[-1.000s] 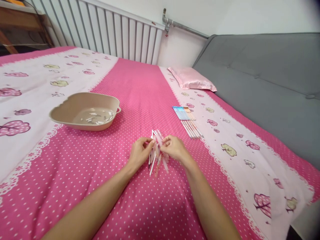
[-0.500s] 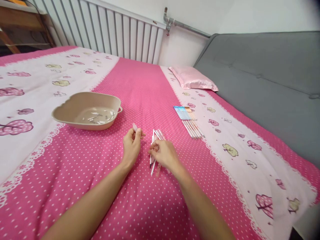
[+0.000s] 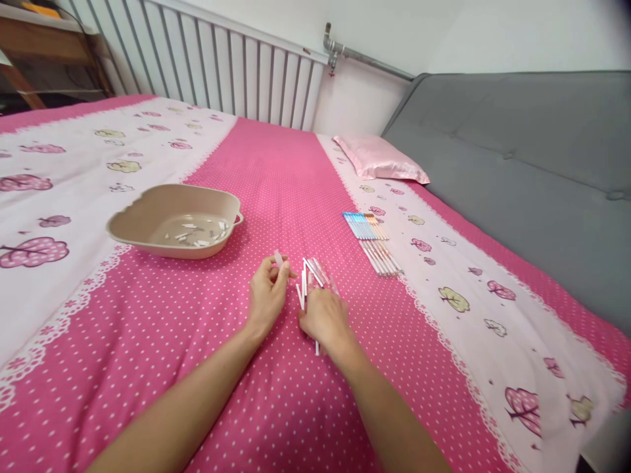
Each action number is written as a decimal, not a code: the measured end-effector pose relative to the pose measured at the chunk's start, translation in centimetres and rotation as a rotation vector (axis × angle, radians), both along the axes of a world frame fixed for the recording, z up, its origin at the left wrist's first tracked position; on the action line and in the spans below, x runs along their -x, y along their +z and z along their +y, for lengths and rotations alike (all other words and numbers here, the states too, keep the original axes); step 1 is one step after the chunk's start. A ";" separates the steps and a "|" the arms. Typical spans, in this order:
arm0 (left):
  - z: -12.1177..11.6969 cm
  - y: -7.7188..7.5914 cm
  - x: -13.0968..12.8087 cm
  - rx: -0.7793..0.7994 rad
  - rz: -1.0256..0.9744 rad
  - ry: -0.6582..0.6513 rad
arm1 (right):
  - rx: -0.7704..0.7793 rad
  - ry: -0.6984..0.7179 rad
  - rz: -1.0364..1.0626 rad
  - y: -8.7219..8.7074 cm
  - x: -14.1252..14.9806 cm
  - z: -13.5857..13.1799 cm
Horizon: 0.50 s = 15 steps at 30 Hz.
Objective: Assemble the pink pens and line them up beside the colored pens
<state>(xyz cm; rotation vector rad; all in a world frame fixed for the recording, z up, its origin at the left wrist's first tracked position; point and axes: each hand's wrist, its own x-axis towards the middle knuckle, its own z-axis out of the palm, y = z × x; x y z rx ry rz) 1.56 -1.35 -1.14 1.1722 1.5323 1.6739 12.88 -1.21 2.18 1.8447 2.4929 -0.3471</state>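
At the upper left edge, a wooden table (image 3: 54,45) stands beside a white radiator (image 3: 211,56), which runs along the wall behind the bed. A pink and white bedspread (image 3: 197,394), dotted and printed with small trees, covers the bed. On its left half sits a beige basin (image 3: 148,213) with a loop handle on its right side; small white pieces (image 3: 201,244) lie scattered over its floor. Nearer and to the right, the left hand (image 3: 267,292) pinches a short pale pink piece (image 3: 279,259) between thumb and fingers, its end poking up above them. Just beside it lies a loose pile of slim pens (image 3: 311,272), white and pinkish, pointing several ways on the dotted cloth. The right hand (image 3: 325,322) is over the near part of that pile, fingers curled down and hidden; whether it grasps a pen cannot be told. A white stick end (image 3: 317,348) shows below it. Farther right, pens lie side by side in two rows: a far row (image 3: 363,225) with blue and brown-orange tops, and a paler near row (image 3: 381,257). Beyond them rests a pink satin pillow (image 3: 379,157) against a grey padded headboard (image 3: 517,144).
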 end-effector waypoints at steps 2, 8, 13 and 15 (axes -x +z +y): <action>-0.1 0.1 0.0 0.005 0.006 -0.005 | 0.034 -0.006 0.076 0.0 -0.4 0.4; -0.5 0.2 0.0 0.014 0.069 -0.036 | 0.151 0.051 0.330 1.5 -3.2 2.3; -1.0 0.3 -0.5 -0.024 0.223 -0.094 | 0.119 0.070 0.841 3.7 -5.5 2.7; -1.2 0.3 -0.8 -0.071 0.321 -0.112 | 0.078 0.058 0.990 4.7 -5.8 2.4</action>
